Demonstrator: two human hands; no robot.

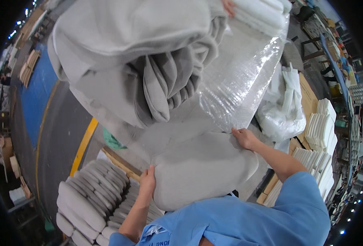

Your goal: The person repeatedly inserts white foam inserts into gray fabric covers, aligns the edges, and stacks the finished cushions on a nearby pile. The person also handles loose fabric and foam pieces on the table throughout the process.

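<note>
A flat grey fabric-covered cushion [202, 170] with rounded corners lies between my two hands, close against my blue shirt. My left hand [147, 180] grips its left edge. At the cushion's far right edge, my right hand [245, 138] is closed with fingers over the border. Just beyond that hand, clear shiny plastic film [245, 78] covers part of the work surface. Across from me rises a large heap of loose grey fabric [128, 37], with folded grey pieces hanging from its near side.
Stacked grey cushions [91, 197] stand at my lower left. Stacks of white pads [321, 131] and a bag of white material [282, 115] are at the right. Another person's hand [229, 6] shows at the far edge, beside white rolls [261, 14]. A yellow line [84, 145] marks the floor.
</note>
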